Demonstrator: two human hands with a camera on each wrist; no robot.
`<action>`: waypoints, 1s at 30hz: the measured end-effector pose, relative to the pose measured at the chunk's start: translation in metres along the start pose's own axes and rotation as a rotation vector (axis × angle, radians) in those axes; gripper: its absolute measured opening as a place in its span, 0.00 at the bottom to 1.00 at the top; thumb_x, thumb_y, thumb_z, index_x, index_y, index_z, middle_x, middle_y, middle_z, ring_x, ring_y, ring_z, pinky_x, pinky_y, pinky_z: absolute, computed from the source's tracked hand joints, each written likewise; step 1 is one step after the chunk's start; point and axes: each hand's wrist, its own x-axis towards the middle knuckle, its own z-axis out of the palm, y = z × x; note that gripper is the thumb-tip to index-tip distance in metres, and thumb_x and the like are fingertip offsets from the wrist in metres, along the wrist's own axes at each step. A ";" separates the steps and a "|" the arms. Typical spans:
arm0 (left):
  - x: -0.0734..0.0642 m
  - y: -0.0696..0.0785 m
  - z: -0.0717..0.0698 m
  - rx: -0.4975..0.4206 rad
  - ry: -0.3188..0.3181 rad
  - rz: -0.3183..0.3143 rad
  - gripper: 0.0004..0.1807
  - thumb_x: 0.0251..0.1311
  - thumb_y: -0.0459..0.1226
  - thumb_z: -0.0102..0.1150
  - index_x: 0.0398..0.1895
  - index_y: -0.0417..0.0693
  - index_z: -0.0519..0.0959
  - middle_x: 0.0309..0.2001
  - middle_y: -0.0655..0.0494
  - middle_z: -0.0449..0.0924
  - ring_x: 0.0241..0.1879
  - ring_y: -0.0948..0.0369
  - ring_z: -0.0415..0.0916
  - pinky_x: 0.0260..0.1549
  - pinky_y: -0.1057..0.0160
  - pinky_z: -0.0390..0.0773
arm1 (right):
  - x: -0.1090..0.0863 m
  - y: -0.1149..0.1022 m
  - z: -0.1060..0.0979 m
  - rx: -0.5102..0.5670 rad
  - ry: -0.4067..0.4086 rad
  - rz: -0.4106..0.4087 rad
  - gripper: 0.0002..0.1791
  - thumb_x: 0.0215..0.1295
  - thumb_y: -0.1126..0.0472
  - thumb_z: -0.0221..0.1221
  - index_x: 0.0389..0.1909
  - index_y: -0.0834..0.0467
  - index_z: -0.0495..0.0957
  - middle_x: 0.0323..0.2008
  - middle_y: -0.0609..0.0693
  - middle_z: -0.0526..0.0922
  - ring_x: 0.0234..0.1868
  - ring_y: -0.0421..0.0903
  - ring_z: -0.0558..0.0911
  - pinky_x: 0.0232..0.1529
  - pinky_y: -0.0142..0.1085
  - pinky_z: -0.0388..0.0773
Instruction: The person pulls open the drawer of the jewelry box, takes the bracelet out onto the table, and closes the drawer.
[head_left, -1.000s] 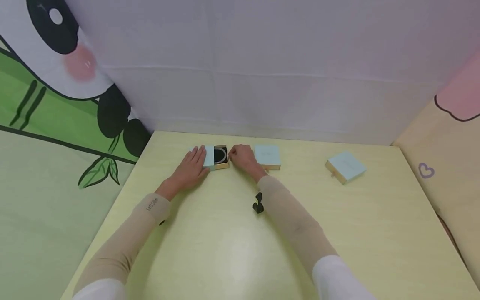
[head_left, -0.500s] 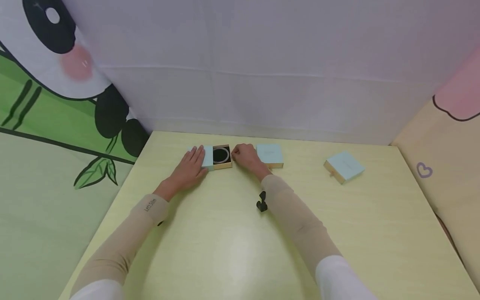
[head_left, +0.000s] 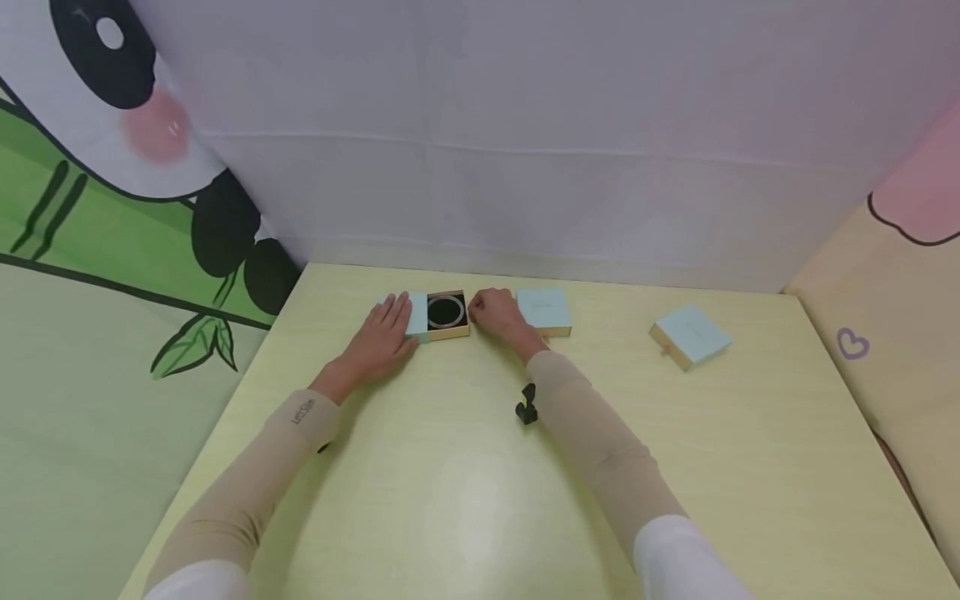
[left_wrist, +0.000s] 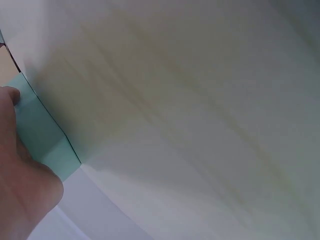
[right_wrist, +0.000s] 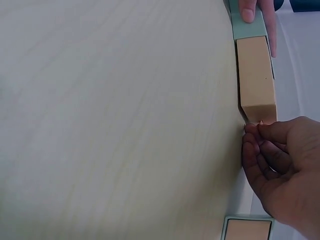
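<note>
Left hand (head_left: 375,340) flat on a pale-blue, box-shaped card sleeve (head_left: 419,317), far left on the pale-yellow desk (head_left: 450,467); right hand (head_left: 498,315) pinching the right end of its tan card drawer (head_left: 448,332). Overpulling might spill the round grey ring (head_left: 446,326).

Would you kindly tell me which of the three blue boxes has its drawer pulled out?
The leftmost box, under the left hand: its drawer sticks out to the right, whereas the middle box and the rightmost box both look shut.
</note>
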 end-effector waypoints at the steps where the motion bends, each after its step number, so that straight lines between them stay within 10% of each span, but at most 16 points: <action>1: 0.000 0.000 0.000 0.000 0.000 -0.002 0.41 0.80 0.49 0.37 0.80 0.31 0.38 0.82 0.40 0.31 0.81 0.43 0.29 0.77 0.45 0.34 | 0.000 0.000 0.000 0.001 -0.001 0.000 0.13 0.75 0.61 0.55 0.50 0.59 0.86 0.47 0.52 0.87 0.40 0.45 0.79 0.41 0.34 0.76; 30: -0.002 -0.009 -0.007 -0.065 -0.018 0.002 0.42 0.79 0.51 0.45 0.82 0.37 0.43 0.82 0.39 0.34 0.81 0.43 0.31 0.77 0.43 0.37 | -0.003 -0.005 -0.003 0.006 -0.003 -0.005 0.14 0.73 0.66 0.49 0.40 0.61 0.85 0.39 0.54 0.85 0.33 0.46 0.73 0.36 0.35 0.71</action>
